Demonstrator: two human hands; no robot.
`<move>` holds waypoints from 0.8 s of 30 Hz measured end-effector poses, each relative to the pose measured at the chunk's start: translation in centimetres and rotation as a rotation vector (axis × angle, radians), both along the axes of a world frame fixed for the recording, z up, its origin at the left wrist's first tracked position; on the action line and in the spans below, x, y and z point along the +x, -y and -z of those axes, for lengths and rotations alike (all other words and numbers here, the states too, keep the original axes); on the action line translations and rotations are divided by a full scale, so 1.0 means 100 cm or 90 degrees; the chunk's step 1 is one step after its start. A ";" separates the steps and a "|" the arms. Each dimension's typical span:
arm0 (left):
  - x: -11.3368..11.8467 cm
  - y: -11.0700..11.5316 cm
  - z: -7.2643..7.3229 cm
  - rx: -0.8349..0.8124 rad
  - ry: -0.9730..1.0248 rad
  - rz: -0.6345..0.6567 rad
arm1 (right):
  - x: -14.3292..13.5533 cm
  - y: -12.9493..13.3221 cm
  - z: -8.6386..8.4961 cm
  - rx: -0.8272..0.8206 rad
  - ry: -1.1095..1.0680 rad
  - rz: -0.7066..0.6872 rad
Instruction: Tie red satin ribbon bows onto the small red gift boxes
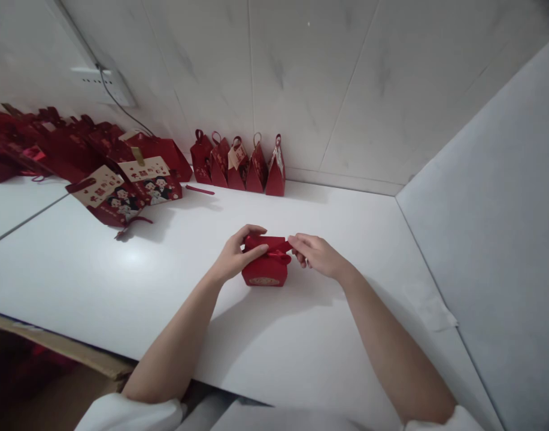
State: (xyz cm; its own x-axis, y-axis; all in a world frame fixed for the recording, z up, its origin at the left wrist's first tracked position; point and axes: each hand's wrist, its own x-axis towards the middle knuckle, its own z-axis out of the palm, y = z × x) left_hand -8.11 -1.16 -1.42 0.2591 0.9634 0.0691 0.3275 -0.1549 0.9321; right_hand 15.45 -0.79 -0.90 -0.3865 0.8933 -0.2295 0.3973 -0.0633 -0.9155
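A small red gift box [264,274] with a gold emblem on its front stands on the white table in front of me. A red ribbon [279,256] is tied in a bow across its top. My left hand [239,256] wraps the box's left side, thumb over the front near the bow and fingers behind. On the right, my right hand [315,254] pinches a ribbon end between thumb and fingertips, just off the box's upper right corner.
Several small red boxes with loop handles [256,167] line the wall. Printed red and cream boxes [152,182] and a heap of red bags [63,143] lie left on the white table [166,281]. A socket strip [104,85] with a cable hangs above. A grey partition [494,197] borders the right.
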 end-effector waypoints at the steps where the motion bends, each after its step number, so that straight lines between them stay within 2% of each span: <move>1: 0.003 0.001 0.002 -0.029 0.017 0.012 | -0.001 0.000 0.002 -0.001 -0.026 -0.021; 6: 0.006 -0.001 0.009 -0.083 0.078 0.054 | -0.001 -0.002 0.008 0.046 -0.067 -0.046; 11: 0.002 -0.005 0.011 -0.017 0.012 0.083 | 0.002 -0.005 0.010 0.040 -0.107 -0.067; 17: -0.001 -0.006 0.010 -0.025 -0.027 0.095 | 0.003 -0.008 0.016 0.035 -0.114 -0.047; 24: -0.002 -0.006 0.010 -0.029 -0.040 0.095 | 0.005 -0.009 0.017 -0.015 -0.194 -0.027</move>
